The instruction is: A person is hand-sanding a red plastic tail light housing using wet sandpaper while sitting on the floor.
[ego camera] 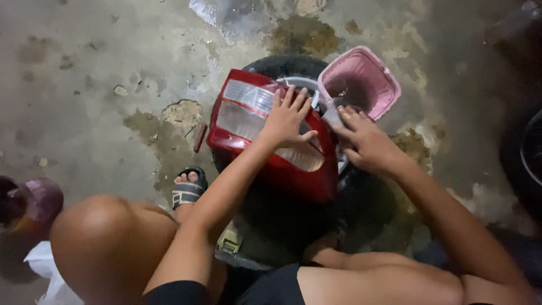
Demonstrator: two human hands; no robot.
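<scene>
Red and clear plastic, the tail-light lens [265,133] lies on a tyre [293,226] on the stained floor [90,85]. Left hand [287,117] presses flat, fingers spread, grip released. Right hand [367,144] pinches a small pale piece at its right edge, near a pink tub [361,79]. Likely light, stiff, brittle; best held by the rim.

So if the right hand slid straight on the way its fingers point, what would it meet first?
Probably the pink plastic bucket: the right hand points up-left at its near rim, though depth is unclear.
</scene>
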